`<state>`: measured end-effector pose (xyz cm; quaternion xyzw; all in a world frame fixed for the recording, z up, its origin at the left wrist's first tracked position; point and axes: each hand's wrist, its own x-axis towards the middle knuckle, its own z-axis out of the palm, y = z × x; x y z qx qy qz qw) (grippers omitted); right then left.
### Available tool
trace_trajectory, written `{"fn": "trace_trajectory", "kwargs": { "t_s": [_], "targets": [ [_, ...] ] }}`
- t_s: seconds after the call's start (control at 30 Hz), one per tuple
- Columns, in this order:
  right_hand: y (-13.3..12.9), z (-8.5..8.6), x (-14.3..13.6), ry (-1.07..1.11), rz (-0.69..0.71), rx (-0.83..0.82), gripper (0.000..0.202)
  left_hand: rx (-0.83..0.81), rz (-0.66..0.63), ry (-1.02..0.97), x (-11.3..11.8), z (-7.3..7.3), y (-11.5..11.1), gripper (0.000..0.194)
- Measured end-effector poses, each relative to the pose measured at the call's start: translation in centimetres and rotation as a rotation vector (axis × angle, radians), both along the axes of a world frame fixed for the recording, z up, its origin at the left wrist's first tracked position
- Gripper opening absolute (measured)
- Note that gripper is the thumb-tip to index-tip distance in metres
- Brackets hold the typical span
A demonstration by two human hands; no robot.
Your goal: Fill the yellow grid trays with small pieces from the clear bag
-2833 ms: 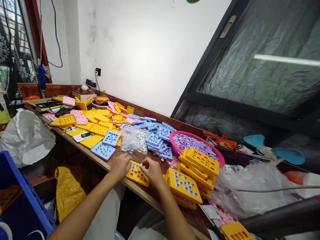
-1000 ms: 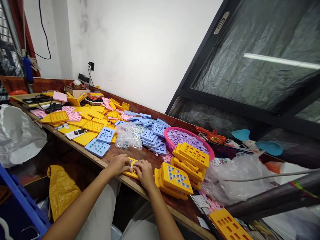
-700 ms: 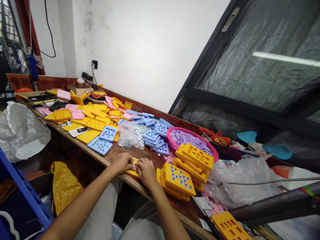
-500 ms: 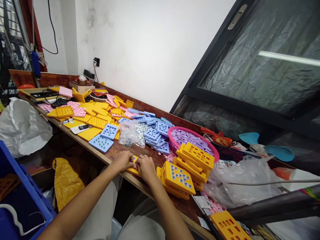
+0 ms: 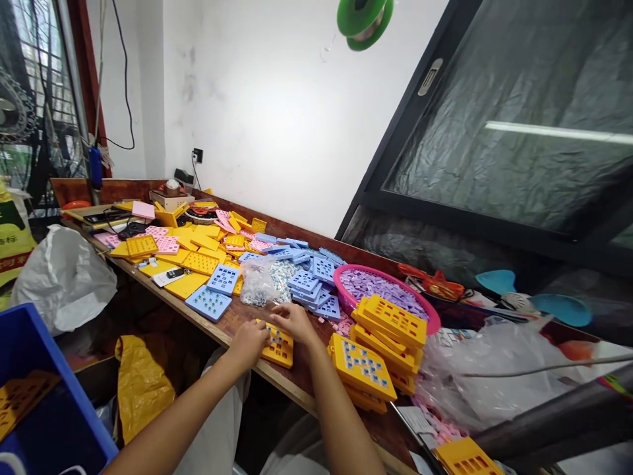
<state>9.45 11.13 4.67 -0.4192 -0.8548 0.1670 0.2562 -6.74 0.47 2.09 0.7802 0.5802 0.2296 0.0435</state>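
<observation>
A small yellow plastic panel (image 5: 281,348) with square holes, some with blue pieces in them, lies at the front edge of the table. My left hand (image 5: 251,342) grips its left side with bent fingers. Above the panel's far edge is my right hand (image 5: 297,323), its fingers stretched out toward a clear plastic bag (image 5: 258,280) of small white-and-blue pieces; I see nothing held in it. To the right stand stacked yellow panels (image 5: 390,320), and a nearer yellow panel (image 5: 363,363) carries several blue-and-white pieces in its holes.
Behind my hands lie light-blue panels (image 5: 223,280) and a pink basket (image 5: 431,323) of purple pieces. Yellow and pink panels cover the table's left part. A blue crate (image 5: 49,369) stands at lower left. A green spool (image 5: 364,23) hangs above; plastic bags (image 5: 504,369) lie at right.
My right hand has lifted off the yellow panel and moved away toward the bag, uncovering more of the panel. My left hand stays at its left side. The camera view has tilted up.
</observation>
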Motion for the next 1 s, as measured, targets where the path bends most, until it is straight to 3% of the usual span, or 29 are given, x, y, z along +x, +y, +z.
{"fn": "trace_trajectory", "kwargs": {
  "t_s": [0.17,0.27,0.4,0.57,0.67,0.77,0.9,1.0],
  "targets": [
    [4.4,-0.6,-3.7,0.169,-0.226,0.054,0.073,0.008,0.021,0.065,0.3,-0.1,0.6,0.018],
    [5.9,-1.0,-5.8,0.181,-0.232,0.019,0.088,0.014,0.043,0.094,1.0,-0.2,1.1,0.022],
    [6.8,-1.4,-6.8,0.106,-0.141,-0.012,0.063,0.062,0.041,0.106,1.9,-0.6,0.3,0.023],
    [6.5,-2.1,-4.8,0.146,-0.135,-0.021,0.032,0.158,0.037,0.101,2.6,-2.1,-2.1,0.027],
    [6.0,-2.6,-3.2,0.217,-0.148,-0.029,0.022,0.179,0.043,0.059,3.5,-3.0,-3.3,0.035],
    [5.4,-3.2,-2.3,0.311,-0.151,-0.046,0.02,0.17,0.048,0.041,4.0,-3.0,-4.0,0.038],
    [4.8,-3.5,-2.3,0.444,-0.113,-0.064,0.018,0.097,0.017,-0.07,2.2,-1.6,-3.0,0.031],
    [4.6,-3.4,-2.8,0.531,-0.058,-0.07,0.014,0.107,0.088,-0.375,-0.8,-0.8,0.2,0.026]
  ]
}}
